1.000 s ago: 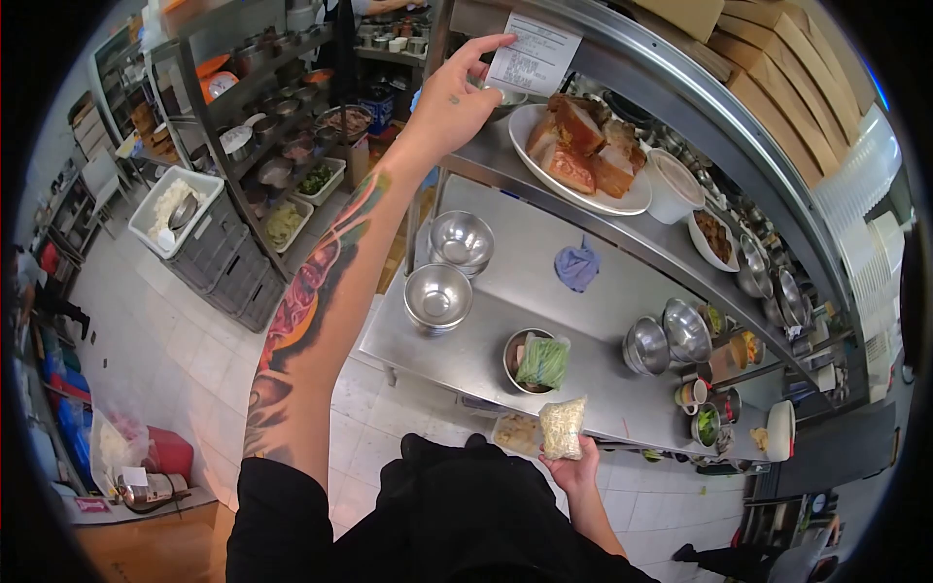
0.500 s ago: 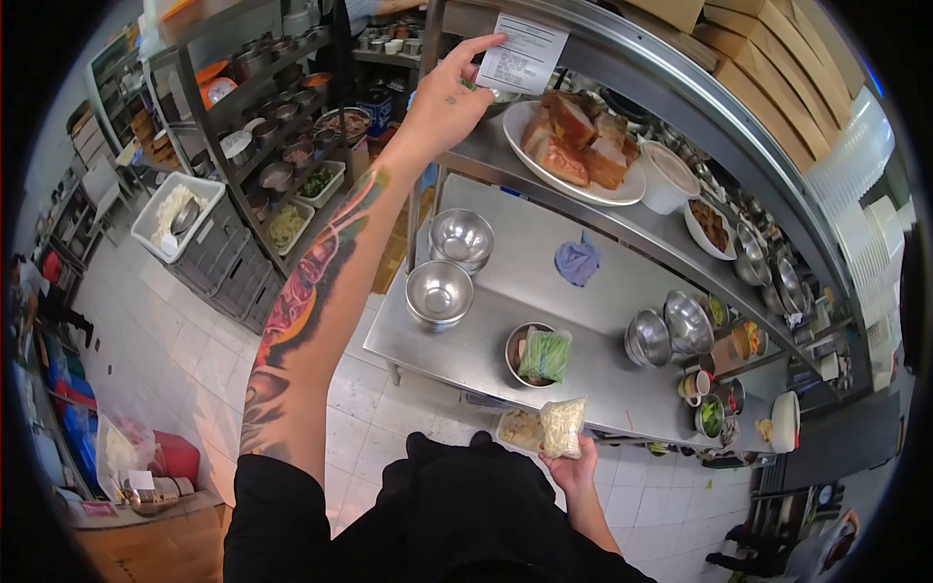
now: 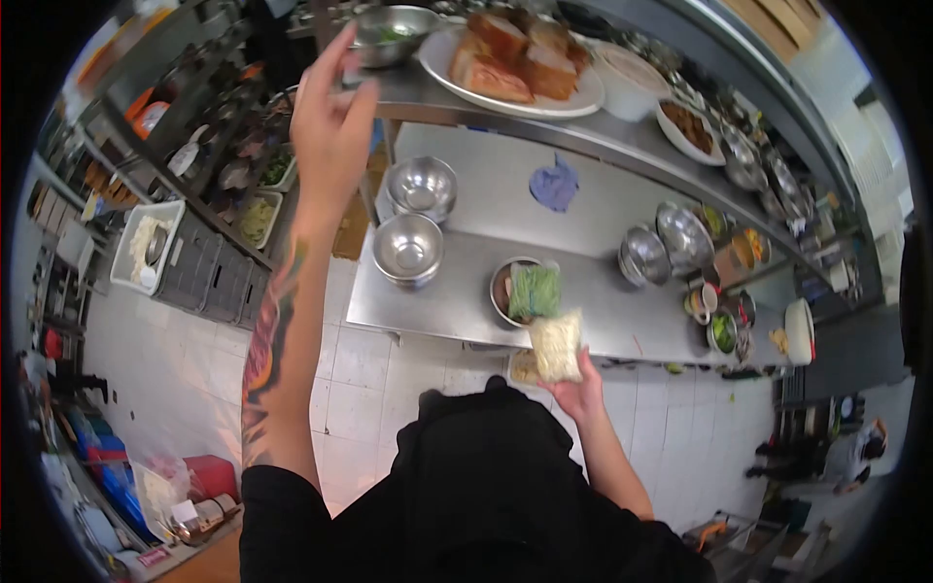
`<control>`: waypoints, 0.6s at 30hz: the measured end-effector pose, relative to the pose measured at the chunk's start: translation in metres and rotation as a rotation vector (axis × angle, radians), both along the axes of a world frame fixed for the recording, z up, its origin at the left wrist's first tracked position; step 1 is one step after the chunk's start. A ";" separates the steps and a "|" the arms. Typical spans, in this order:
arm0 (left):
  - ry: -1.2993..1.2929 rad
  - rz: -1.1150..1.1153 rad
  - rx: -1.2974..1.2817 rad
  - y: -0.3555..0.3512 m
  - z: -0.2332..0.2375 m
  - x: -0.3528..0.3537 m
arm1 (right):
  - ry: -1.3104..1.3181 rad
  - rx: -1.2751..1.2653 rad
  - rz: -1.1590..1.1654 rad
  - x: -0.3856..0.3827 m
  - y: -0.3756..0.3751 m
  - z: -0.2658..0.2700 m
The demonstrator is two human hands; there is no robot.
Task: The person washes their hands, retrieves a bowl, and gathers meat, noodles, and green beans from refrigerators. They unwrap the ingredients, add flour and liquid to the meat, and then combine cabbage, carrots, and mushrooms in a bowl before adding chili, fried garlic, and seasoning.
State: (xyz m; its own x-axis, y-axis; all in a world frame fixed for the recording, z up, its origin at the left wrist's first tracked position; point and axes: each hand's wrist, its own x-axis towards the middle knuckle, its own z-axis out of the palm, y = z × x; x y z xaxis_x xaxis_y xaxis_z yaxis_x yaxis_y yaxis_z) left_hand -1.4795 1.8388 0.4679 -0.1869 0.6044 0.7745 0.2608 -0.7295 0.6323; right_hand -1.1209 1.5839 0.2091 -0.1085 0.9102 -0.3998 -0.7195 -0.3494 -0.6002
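Note:
My left hand (image 3: pixel 335 121) is raised beside a metal bowl of greens (image 3: pixel 392 36) on the upper shelf, thumb and fingers apart with nothing between them. In my right hand (image 3: pixel 577 386) is a clear bag of pale, shredded-looking food (image 3: pixel 557 347), held over the front edge of the steel table (image 3: pixel 457 282). Just behind that bag, a bag of green vegetables (image 3: pixel 535 291) lies in a metal bowl (image 3: pixel 500 290). A plate (image 3: pixel 442 63) of large browned meat pieces (image 3: pixel 520 60) rests on the upper shelf.
Metal bowls (image 3: pixel 408 247) stand at the table's left, more (image 3: pixel 644 255) at its right. A blue cloth (image 3: pixel 554 185) lies behind. A white tub (image 3: pixel 630 83) is on the shelf. Crates (image 3: pixel 209 277) stand at left. Another person (image 3: pixel 844 455) is at far lower right.
My left hand has come away from the printed slip, which is out of view now. The view has tilted down and shifted. My right hand still holds the pale bag, now nearer the greens.

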 end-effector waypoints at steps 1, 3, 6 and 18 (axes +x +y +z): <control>-0.015 -0.084 -0.056 -0.016 -0.039 0.011 | 0.015 -0.004 0.029 -0.004 0.007 0.008; 0.031 -0.331 -0.310 -0.050 -0.135 0.032 | 0.068 0.025 0.001 -0.020 0.026 0.022; 0.131 -0.690 -0.898 -0.127 -0.213 0.093 | 0.089 0.107 0.032 -0.043 0.058 0.027; -0.181 -0.354 -0.780 -0.120 -0.230 0.126 | -0.113 0.106 0.302 -0.053 0.138 0.034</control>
State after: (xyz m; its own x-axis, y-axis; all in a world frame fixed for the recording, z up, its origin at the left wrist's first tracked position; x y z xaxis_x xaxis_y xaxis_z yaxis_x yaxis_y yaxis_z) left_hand -1.3536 1.7184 0.2378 0.0320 0.9952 0.0921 -0.0521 -0.0903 0.9945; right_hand -1.1736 1.7218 0.2434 -0.3401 0.8807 -0.3298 -0.5195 -0.4682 -0.7147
